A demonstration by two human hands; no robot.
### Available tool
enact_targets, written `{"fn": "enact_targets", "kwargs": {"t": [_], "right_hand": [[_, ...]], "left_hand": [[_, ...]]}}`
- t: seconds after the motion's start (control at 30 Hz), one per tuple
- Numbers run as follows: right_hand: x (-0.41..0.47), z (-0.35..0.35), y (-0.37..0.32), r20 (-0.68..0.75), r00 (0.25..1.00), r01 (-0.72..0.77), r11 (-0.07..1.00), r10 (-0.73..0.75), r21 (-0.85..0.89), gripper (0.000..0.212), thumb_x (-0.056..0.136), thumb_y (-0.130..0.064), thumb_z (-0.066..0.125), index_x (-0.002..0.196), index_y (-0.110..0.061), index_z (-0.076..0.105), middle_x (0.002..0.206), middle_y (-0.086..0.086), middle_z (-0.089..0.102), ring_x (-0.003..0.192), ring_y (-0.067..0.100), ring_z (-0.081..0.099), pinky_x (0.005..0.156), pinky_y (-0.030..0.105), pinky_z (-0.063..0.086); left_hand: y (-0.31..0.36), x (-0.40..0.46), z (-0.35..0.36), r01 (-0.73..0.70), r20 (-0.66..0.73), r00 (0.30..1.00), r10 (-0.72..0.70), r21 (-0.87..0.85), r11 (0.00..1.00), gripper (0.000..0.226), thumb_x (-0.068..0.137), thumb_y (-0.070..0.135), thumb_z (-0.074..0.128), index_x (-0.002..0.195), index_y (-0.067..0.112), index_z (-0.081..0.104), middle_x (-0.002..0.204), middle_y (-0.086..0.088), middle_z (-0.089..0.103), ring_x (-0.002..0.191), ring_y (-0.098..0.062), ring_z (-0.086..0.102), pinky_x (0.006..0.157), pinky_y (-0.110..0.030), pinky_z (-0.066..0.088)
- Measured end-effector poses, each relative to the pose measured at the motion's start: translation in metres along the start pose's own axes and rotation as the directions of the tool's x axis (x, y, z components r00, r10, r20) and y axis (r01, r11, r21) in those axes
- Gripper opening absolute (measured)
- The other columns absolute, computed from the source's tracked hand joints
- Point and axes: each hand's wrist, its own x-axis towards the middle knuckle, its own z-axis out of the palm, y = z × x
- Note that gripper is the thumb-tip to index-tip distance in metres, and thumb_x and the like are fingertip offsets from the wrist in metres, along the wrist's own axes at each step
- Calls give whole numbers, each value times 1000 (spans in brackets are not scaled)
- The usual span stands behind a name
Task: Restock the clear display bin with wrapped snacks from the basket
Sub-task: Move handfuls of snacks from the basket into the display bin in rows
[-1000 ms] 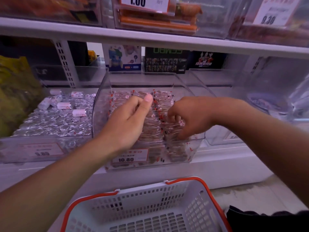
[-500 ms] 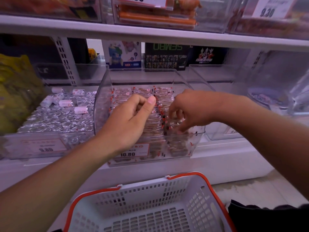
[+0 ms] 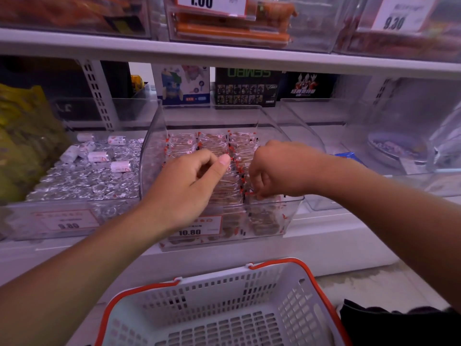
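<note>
Since the earlier frames the right hand (image 3: pixel 279 168) has been sinking lower into the bin (image 3: pixel 152 156), toward the front of the right row, and its fingers are curling more tightly downward. The left hand (image 3: pixel 189 181) has hardly moved; it is staying over the middle row.

The right hand is pinching or pressing the snacks (image 3: pixel 217 146) at the front right of the bin, with its fingertips down among the wrappers. I cannot tell whether it is really holding one packet or only pushing them into line, because the knuckles are hiding the tips. The left hand is curling loosely, thumb lying against the forefinger, just above the middle row; it is also not clear if a wrapper is between them.

The snacks are standing in three tidy rows inside the bin, reaching from the back wall to the front, above the price tag (image 3: pixel 197 227). The bin is looking nearly full. The basket (image 3: pixel 321 290) is sitting below the shelf, and the part in view is showing no snacks.

So I judge that the restocking is almost finishing, and the hands are now straightening the last packets. The wrappers are thin and slippery, so a rough push could be knocking a row over.
</note>
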Motion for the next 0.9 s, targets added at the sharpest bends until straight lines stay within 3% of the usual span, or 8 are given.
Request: {"fn": "enact_targets", "kwargs": {"t": [0.13, 0.23, 0.33, 0.43, 0.5, 0.57, 0.67, 0.9], "right_hand": [[-7, -8, -8, -13, 1000, -2, 999, 2, 39, 9, 78, -21, 73, 72, -27, 70, 68, -12, 61, 74, 15, 62, 56, 25, 44], [-23, -18, -13, -162, 986, 59, 993, -41, 105, 17, 88, -35, 66, 78, -22, 73, 71, -6, 68, 69, 12, 61, 67, 35, 52], [-56, -18, -20, -108, 994, 52, 976, -30, 211, 34, 82, -58, 55, 86, -29, 70, 74, -13, 67, 69, 2, 59, 65, 28, 50], [-72, -2, -24, 1, 1000, -9, 997, 9, 73, 25, 79, -48, 68, 100, -35, 61, 95, -15, 66, 88, 8, 61, 81, 34, 51], [-67, 2, -23, -42, 998, -42, 999, 43, 24, 15, 83, -30, 68, 95, -36, 61, 93, -13, 65, 91, 16, 63, 84, 36, 51], [-60, 3, -21, -87, 993, -75, 997, 77, 30, 19, 83, -19, 67, 89, -37, 65, 82, -14, 63, 86, 17, 66, 75, 30, 50], [-55, 7, -13, -188, 978, -100, 994, 92, -32, 21, 82, -17, 68, 92, -36, 70, 88, -11, 70, 86, 22, 65, 67, 28, 40], [-35, 15, 2, -259, 950, -182, 983, 174, -5, 22, 85, -18, 66, 99, -34, 70, 100, -3, 72, 94, 29, 64, 72, 34, 47]], "left_hand": [[2, -3, -11, -176, 99, 983, 156, 252, 951, 23, 87, 44, 63, 74, 24, 64, 66, 10, 62, 64, -5, 57, 56, -19, 45], [4, -8, -29, -322, 257, 940, 225, 440, 838, 24, 77, 48, 73, 75, 27, 61, 68, 14, 58, 64, 1, 53, 59, -27, 48], [2, -12, -47, -358, 381, 914, 136, 603, 713, 27, 70, 54, 73, 78, 34, 57, 71, 17, 56, 66, 2, 51, 60, -29, 48], [0, -14, -53, -294, 413, 910, -43, 714, 635, 35, 72, 39, 79, 71, 41, 44, 72, 17, 51, 69, -5, 51, 62, -31, 47], [1, -14, -51, -265, 408, 909, -87, 726, 635, 40, 75, 34, 80, 70, 41, 40, 74, 16, 50, 72, -9, 53, 65, -33, 49], [1, -14, -49, -240, 394, 914, -96, 717, 655, 39, 76, 33, 80, 73, 41, 42, 77, 15, 53, 74, -11, 55, 68, -35, 52], [-3, -10, -47, -213, 353, 933, -67, 694, 688, 35, 77, 30, 81, 80, 39, 47, 79, 13, 56, 76, -17, 57, 68, -35, 51], [-14, 13, -33, -142, 262, 964, -50, 660, 737, 29, 79, 22, 80, 99, 30, 61, 92, 6, 63, 84, -21, 59, 77, -38, 53]]}}
